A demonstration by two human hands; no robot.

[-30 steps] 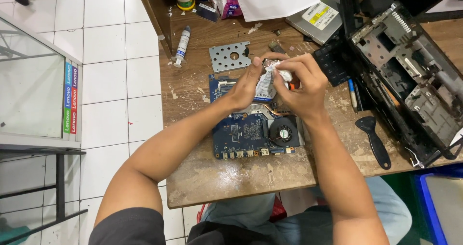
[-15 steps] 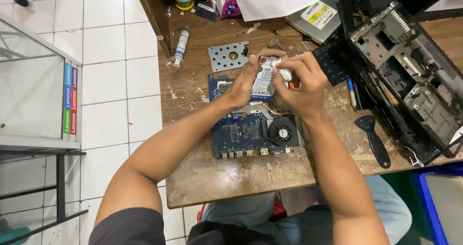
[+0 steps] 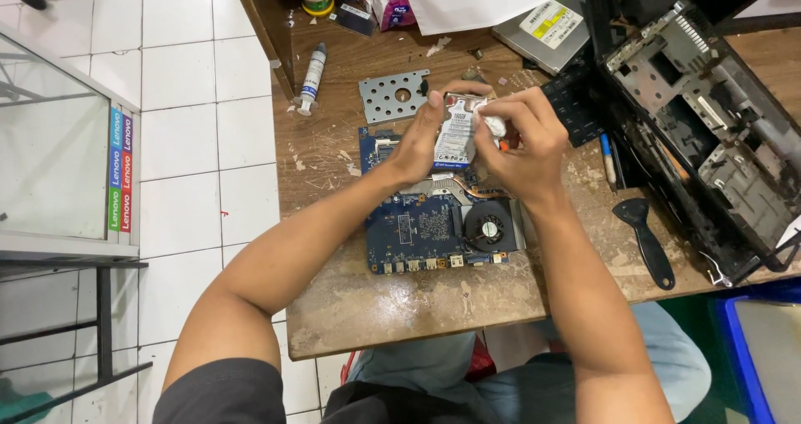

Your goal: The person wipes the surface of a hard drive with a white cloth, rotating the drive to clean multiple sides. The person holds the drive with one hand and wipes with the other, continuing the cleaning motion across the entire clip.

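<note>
The left hand (image 3: 417, 144) grips a small hard drive (image 3: 456, 136) by its left edge, thumb on the labelled face, holding it tilted up above the far end of a blue laptop mainboard (image 3: 417, 228). The right hand (image 3: 526, 140) is closed around a small white wad, cloth or tissue (image 3: 494, 125), pinched between thumb and fingertips and pressed against the drive's right edge. Both hands meet over the drive, which sits off the worktop (image 3: 400, 307) entirely, carried in the air between them.

Judging by this, the step in hand is wiping or cleaning the drive's edge, perhaps its connector side, though the contact spot itself is hidden by the fingers. A next move would call for a firm hold from the left hand while the wad is drawn along the edge, with care not to let the drive drop onto the board below.

Under the hands, the mainboard lies flat with its round black fan (image 3: 488, 228) and copper heat pipe at its right end. Far of the hands lies a perforated metal bracket (image 3: 392, 96); left of that, a small syringe-like tube (image 3: 313, 78). To the right, a black plastic pry tool (image 3: 647, 240) rests near the worktop's edge, beside an opened laptop chassis (image 3: 709, 132). An optical drive (image 3: 542, 27) lies at the far side.
</note>
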